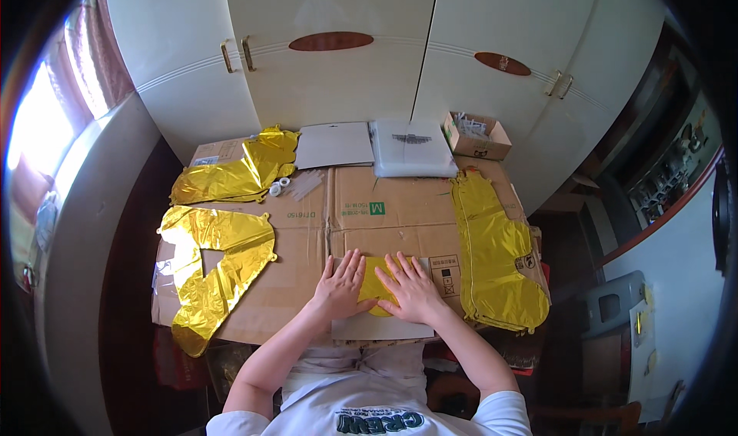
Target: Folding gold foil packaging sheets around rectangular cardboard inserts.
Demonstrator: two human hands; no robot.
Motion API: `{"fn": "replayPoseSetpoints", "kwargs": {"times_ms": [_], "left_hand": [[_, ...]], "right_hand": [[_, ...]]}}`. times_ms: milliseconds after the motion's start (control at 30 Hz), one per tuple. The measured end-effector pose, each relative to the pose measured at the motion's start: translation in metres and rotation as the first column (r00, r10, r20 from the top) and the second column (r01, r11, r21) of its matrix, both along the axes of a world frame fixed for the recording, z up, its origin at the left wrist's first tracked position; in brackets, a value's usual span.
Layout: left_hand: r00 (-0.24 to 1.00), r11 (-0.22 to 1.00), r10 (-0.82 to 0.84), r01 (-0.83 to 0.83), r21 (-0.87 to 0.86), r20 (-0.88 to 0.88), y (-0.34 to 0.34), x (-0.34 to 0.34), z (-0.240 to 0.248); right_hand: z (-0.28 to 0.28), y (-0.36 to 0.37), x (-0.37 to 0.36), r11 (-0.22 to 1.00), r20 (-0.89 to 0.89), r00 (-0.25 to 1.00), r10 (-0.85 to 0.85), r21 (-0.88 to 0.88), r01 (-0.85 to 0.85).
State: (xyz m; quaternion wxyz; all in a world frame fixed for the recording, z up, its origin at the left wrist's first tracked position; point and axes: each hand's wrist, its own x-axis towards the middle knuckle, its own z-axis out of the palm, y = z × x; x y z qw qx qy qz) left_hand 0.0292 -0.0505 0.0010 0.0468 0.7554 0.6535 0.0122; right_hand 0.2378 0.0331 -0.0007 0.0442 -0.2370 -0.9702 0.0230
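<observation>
3 gold foil balloons flank both hands pressing a folded one.

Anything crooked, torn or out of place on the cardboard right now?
Nothing looks torn or spilled. Both hands, left hand and right hand, press flat on a folded gold foil piece lying on a grey card. The only oddity: the large gold foil balloon at left hangs crumpled over the cardboard edge.

Cardboard-covered table, gold foil balloons
</observation>
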Motion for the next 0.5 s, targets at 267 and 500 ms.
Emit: {"fn": "replayPoseSetpoints", "kwargs": {"times_ms": [267,500], "left_hand": [[0.992,0.984,-0.108,0.116,0.139,-0.062,-0.028,-0.002,0.020],[0.968,0.958,-0.243,0.250,0.142,-0.067,-0.108,0.016,0.011]], "right_hand": [[0.002,0.001,0.000,1.000,0.041,0.999,-0.008,-0.003,0.008],[0.003,0.001,0.000,0.999,0.058,0.998,0.008,-0.039,-0.005]]}}
